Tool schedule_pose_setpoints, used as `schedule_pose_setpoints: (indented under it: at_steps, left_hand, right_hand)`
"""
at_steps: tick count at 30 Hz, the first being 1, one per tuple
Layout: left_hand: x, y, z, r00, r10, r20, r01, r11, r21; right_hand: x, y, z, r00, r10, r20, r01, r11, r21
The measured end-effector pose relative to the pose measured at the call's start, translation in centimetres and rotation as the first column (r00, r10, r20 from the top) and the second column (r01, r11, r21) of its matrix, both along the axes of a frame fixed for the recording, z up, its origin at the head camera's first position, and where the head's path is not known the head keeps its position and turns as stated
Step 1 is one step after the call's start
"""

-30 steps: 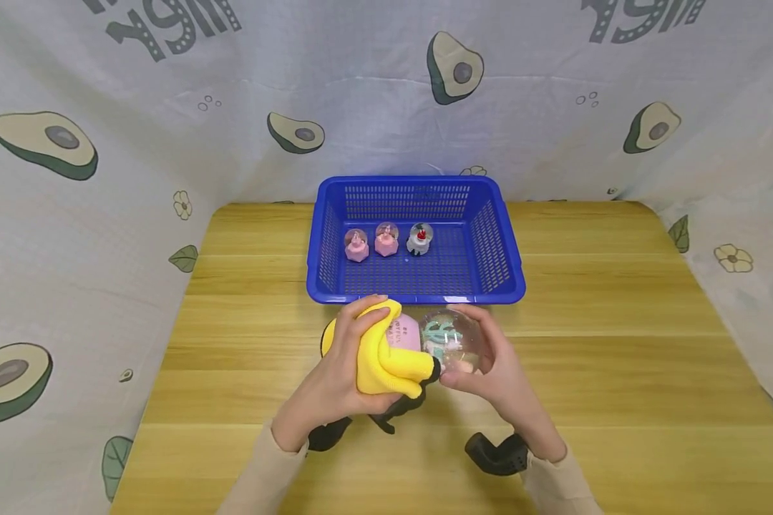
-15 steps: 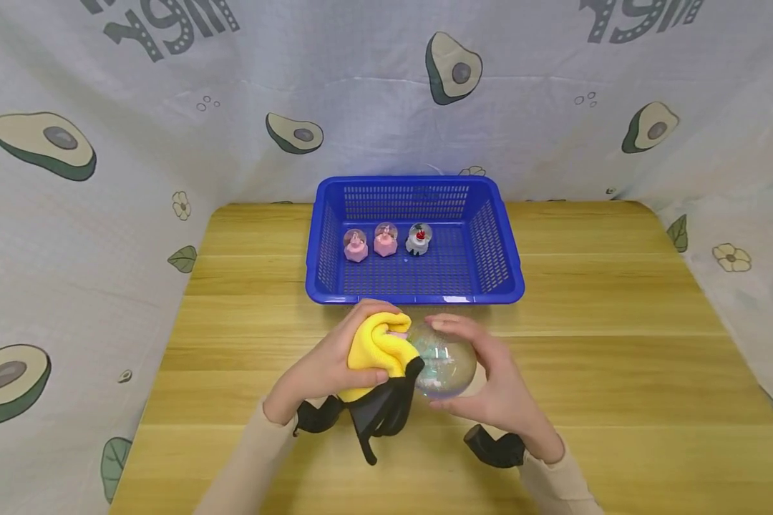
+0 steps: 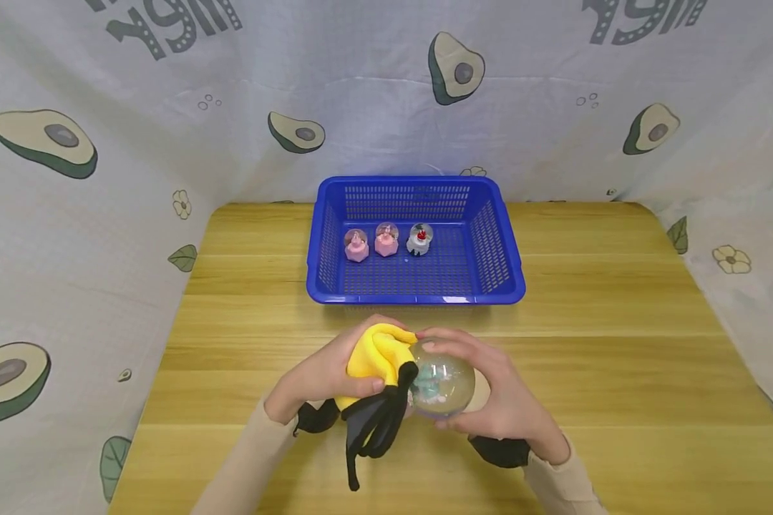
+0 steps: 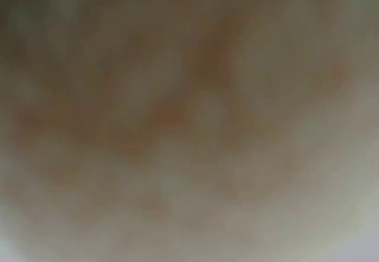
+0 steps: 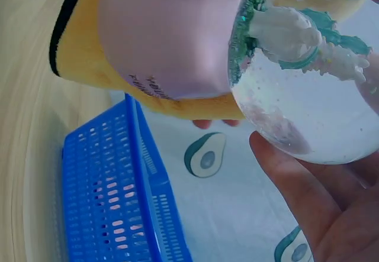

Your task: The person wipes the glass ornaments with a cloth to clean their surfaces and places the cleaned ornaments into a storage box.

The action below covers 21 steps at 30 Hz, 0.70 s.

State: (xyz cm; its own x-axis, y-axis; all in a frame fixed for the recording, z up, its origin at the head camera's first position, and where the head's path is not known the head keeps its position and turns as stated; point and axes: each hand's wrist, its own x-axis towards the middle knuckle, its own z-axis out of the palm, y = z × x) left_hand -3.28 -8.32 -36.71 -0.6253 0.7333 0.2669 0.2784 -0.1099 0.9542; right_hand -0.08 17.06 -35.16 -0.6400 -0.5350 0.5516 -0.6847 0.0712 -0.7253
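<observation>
A large snow globe (image 3: pixel 447 383) lies on its side between both hands, its clear ball toward the right. In the right wrist view its pink base (image 5: pixel 172 31) carries dark lettering, and white and green figures (image 5: pixel 296 34) show inside the ball. My left hand (image 3: pixel 325 368) grips a yellow cloth (image 3: pixel 370 357) with black edging against the base. The cloth's dark end hangs below that hand. My right hand (image 3: pixel 499 386) holds the ball with curled fingers and thumb. Only a brownish blur fills the left wrist view.
A blue plastic basket (image 3: pixel 419 299) stands behind the hands on the wooden table (image 3: pixel 618 343). Inside it are two small pink snow globes (image 3: pixel 356 247) and a small white one (image 3: pixel 419 242) with a red figure. Avocado-print fabric (image 3: pixel 373 86) hangs around the table.
Both hands have come nearer the person with the globe. The cloth has shifted around the base, hiding most of it from the head view, and its dark end now hangs down. The basket is unmoved.
</observation>
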Motion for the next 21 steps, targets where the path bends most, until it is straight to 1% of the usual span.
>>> schedule_pose_setpoints:
  at_steps: [2,3,4,5,6,7,8,9,10,11,12,13,14,15,16,17,19,21]
  left_hand:
    - [0.4,0.0,0.4,0.997,0.050,-0.058,-0.052,0.998,-0.038]
    - [0.6,0.0,0.6,0.993,0.074,-0.095,-0.080,0.995,-0.059]
    - [0.8,0.0,0.8,0.985,0.098,-0.143,-0.110,0.991,-0.078]
    - [1.0,0.0,1.0,0.973,0.121,-0.199,-0.142,0.985,-0.095]
    - [1.2,0.1,1.2,0.954,0.143,-0.264,-0.178,0.978,-0.112]
    - [1.5,0.3,1.3,0.926,0.165,-0.339,-0.220,0.967,-0.130]
    - [1.7,0.4,1.4,0.888,0.182,-0.423,-0.262,0.955,-0.139]
    - [1.9,0.6,1.4,0.839,0.200,-0.506,-0.311,0.939,-0.146]
    - [2.1,0.8,1.4,0.783,0.216,-0.583,-0.363,0.920,-0.146]
    - [2.3,0.9,1.4,0.725,0.231,-0.649,-0.413,0.899,-0.142]
    - [2.5,1.1,1.4,0.673,0.241,-0.700,-0.456,0.880,-0.135]
    - [2.7,1.3,1.3,0.627,0.250,-0.738,-0.492,0.861,-0.126]
    - [2.9,1.5,1.3,0.592,0.257,-0.763,-0.519,0.847,-0.118]
    - [3.0,1.7,1.2,0.568,0.262,-0.780,-0.539,0.835,-0.111]
    - [3.2,1.8,1.2,0.552,0.266,-0.791,-0.552,0.827,-0.108]
    - [3.3,1.9,1.1,0.541,0.268,-0.797,-0.562,0.821,-0.105]
    - [3.6,2.1,1.0,0.526,0.269,-0.807,-0.574,0.813,-0.103]
    - [3.7,2.3,0.8,0.509,0.269,-0.818,-0.583,0.807,-0.097]
  right_hand:
    - [0.0,0.0,-0.2,1.000,-0.003,0.024,0.004,1.000,-0.024]
    - [-0.1,0.0,-0.2,0.999,0.001,0.045,0.001,0.999,-0.042]
    - [-0.1,0.0,-0.2,0.998,0.005,0.068,-0.001,0.998,-0.061]
    - [-0.1,0.0,-0.3,0.996,0.011,0.094,-0.003,0.997,-0.081]
    - [-0.2,0.0,-0.3,0.993,0.014,0.120,-0.002,0.995,-0.102]
    - [-0.2,0.0,-0.3,0.989,0.015,0.146,0.002,0.993,-0.121]
    - [-0.2,0.0,-0.3,0.985,0.014,0.174,0.010,0.991,-0.137]
    - [-0.3,0.0,-0.3,0.980,0.007,0.200,0.023,0.989,-0.147]
    - [-0.3,0.0,-0.3,0.975,-0.009,0.223,0.043,0.988,-0.149]
    - [-0.3,0.0,-0.3,0.968,-0.025,0.251,0.064,0.987,-0.150]
    - [-0.3,0.1,-0.3,0.959,-0.045,0.280,0.090,0.985,-0.150]
    - [-0.2,0.1,-0.3,0.949,-0.063,0.310,0.114,0.983,-0.147]
    - [-0.2,0.2,-0.3,0.937,-0.076,0.342,0.135,0.979,-0.153]
    - [-0.2,0.2,-0.3,0.923,-0.082,0.376,0.154,0.974,-0.166]
    - [-0.2,0.2,-0.2,0.906,-0.079,0.417,0.171,0.967,-0.187]
    - [-0.2,0.2,-0.2,0.890,-0.074,0.450,0.187,0.960,-0.210]
    - [-0.2,0.2,-0.1,0.859,-0.082,0.505,0.231,0.943,-0.241]
    - [-0.2,0.0,0.1,0.815,-0.096,0.571,0.282,0.927,-0.247]
